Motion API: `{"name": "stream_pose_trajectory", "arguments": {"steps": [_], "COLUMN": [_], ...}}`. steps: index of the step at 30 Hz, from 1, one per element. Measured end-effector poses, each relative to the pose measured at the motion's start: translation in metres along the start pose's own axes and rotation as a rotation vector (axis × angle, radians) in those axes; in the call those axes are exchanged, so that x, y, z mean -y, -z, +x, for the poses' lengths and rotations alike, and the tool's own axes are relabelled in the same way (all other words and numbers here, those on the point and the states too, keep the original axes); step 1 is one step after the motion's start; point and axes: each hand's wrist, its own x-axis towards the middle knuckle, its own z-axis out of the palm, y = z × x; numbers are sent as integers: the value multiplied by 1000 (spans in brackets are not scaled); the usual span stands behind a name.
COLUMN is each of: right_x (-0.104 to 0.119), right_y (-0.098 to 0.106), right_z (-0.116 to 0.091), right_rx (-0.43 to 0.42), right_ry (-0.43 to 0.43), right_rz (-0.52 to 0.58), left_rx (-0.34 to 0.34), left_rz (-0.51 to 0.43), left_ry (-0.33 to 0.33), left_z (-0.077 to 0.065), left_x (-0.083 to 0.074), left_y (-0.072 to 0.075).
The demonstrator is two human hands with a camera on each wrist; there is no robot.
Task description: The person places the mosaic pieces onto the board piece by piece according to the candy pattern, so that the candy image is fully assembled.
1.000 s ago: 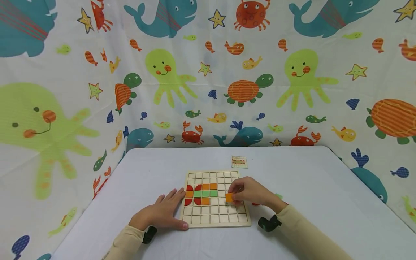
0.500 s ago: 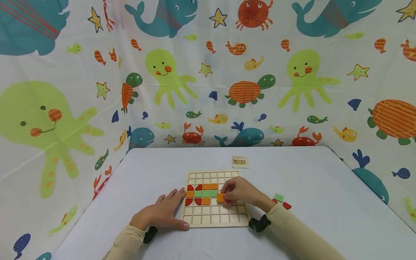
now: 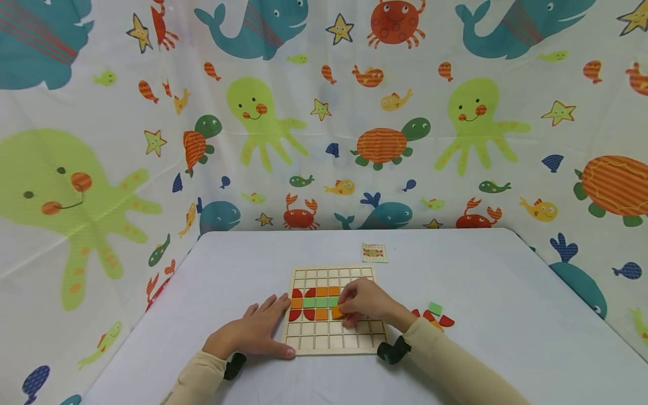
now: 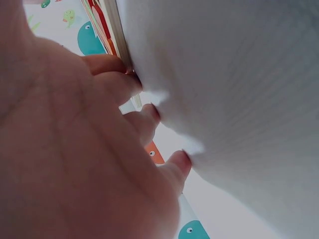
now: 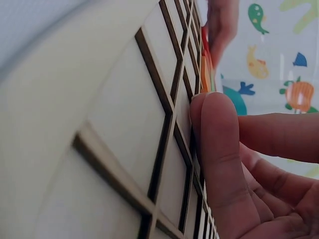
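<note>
A wooden grid board [image 3: 334,342] lies on the table, with red rounded tiles [image 3: 309,315], orange square tiles [image 3: 321,291] and a row of green square tiles [image 3: 321,302] set in its left half. My right hand [image 3: 368,302] pinches an orange square tile [image 3: 336,313] at the lower row, right of another orange one. In the right wrist view, thumb and fingertips come down close to the grid and hide that tile. Fingers spread, my left hand [image 3: 253,335] rests along the board's left edge; its fingertips [image 4: 130,84] are at the board's side in the left wrist view.
Right of the board lie several loose pieces, among them a green square tile [image 3: 435,308] and a red rounded tile [image 3: 446,320]. A small pattern card [image 3: 374,253] lies behind the board. A printed curtain [image 3: 324,129] hangs behind the table [image 3: 243,253].
My right hand has moved left across the board with the orange tile and lowered it to the lower row. Loose tiles at the right have come into view. My left hand stays in place.
</note>
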Motion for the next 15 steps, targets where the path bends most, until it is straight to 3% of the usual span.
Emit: {"name": "stream_pose_trajectory", "arguments": {"steps": [8,15], "right_x": [1,-2], "right_y": [-7,-10], "right_z": [4,6], "right_rx": [0,-29], "right_ry": [13,37], "right_rz": [1,-92], "left_rx": [5,10], "left_rz": [-5,9], "left_ry": [-1,-26], "left_z": [-1,-1], "left_x": [-1,-1], "left_y": [0,1]}}
